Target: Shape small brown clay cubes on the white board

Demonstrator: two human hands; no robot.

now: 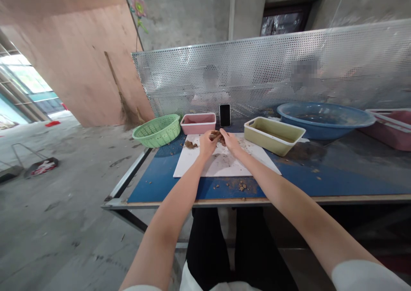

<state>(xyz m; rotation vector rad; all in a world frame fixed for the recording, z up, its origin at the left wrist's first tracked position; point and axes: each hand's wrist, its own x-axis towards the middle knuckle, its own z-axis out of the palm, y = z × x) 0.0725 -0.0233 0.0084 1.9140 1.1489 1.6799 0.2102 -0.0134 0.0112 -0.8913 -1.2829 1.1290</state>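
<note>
Both my hands meet over the far part of a white board [224, 164] on the blue table [321, 177]. My left hand [207, 144] and my right hand [229, 140] have their fingers closed round a small brown lump [216, 135] held between them. A second brown lump [190, 145] lies on the board to the left of my left hand. Brown crumbs [241, 185] are scattered on the board's near side and on the table.
Behind the board stand a green basket [157, 130], a pink tub [198, 123], a black phone [225, 115] propped upright, a yellow tray [273, 135], a blue basin [324, 119] and a pink tray [391, 128]. A perforated metal screen [272, 68] closes the far side, with people behind it.
</note>
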